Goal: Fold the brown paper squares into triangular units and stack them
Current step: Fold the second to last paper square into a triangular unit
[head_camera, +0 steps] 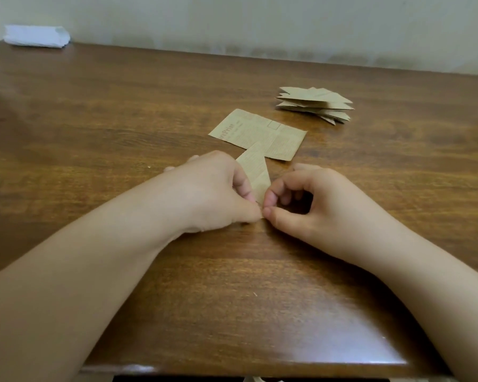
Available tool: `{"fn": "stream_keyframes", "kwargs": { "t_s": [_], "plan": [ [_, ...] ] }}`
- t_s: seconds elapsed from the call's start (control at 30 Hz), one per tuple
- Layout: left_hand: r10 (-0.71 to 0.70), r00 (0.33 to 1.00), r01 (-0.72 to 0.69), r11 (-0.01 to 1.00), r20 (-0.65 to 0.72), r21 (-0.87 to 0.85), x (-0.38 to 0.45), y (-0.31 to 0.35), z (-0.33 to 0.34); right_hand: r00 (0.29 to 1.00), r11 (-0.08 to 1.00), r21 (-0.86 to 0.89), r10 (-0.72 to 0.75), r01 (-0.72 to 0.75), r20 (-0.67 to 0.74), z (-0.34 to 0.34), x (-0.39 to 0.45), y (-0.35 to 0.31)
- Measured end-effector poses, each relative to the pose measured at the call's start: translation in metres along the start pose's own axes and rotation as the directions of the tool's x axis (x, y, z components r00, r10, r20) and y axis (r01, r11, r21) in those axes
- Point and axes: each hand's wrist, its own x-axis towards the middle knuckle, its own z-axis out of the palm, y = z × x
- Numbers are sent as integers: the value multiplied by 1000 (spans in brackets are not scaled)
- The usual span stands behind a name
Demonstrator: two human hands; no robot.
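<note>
A half-folded paper (255, 172) is pinched at its near tip btwn the left hand (213, 191) and right hand (312, 199), thumbs curled and almost touching; the exact grip is partly hidden. A flat sheet (260, 133) is seen just beyond, the stack (315, 104) farther right on the table (122, 119).

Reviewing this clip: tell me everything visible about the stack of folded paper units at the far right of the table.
The stack of folded units is tan-brown paper, several flat pointed pieces piled loosely and fanned, with corners sticking out at both sides. It rests on the wooden table, beyond and to the right of the flat printed sheet, apart from it. Neither hand touches it. The exact count cannot be told.
</note>
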Motion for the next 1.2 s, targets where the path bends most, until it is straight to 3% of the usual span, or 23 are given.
{"fn": "stream_keyframes", "kwargs": {
  "t_s": [0.43,0.57,0.73,1.2],
  "plan": [
    [41,993,-37,999,110,-37,2,-14,-17,1000,1000,-15,13,-13,0,1,0,-2],
    [33,996,-28,997,80,-73,2,-11,-11,999,999,-16,40,-40,-25,2,0,-5],
    [59,996,-59,998,60,8,3,-10,-7,994,994,-47,93,-95,-49,6,0,-12],
    [50,984,-46,998,171,-30,5,-18,-21,985,985,-27,172,-172,5,0,-3,-15]
  ]
}}
